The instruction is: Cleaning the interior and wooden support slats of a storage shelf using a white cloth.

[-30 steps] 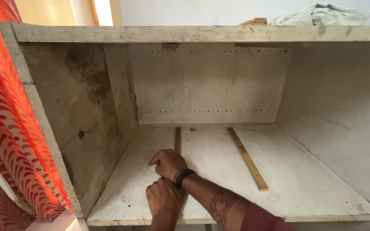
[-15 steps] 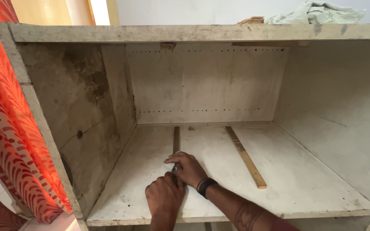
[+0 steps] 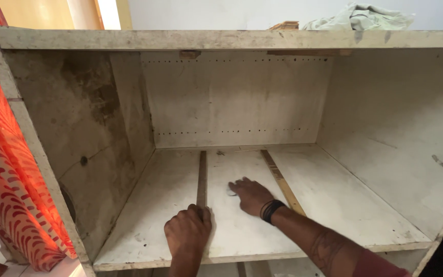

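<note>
Open, worn white cabinet (image 3: 67,133), bare inside: dark strip (image 3: 201,177) under curled left hand (image 3: 187,233), right hand (image 3: 250,195) flat, fingers spread on shelf floor (image 3: 334,205), tan strip (image 3: 282,182) just right of it.

I see a cabinet (image 3: 232,38) of painted board, matt off-white, scuffed and stained dark on its left wall. Its floor panel (image 3: 334,205) looks chalky and smooth, crossed by two bare wooden strips (image 3: 282,182). Orange patterned cloth (image 3: 6,174) hangs alongside; crumpled pale fabric (image 3: 360,15) lies on top.
</note>
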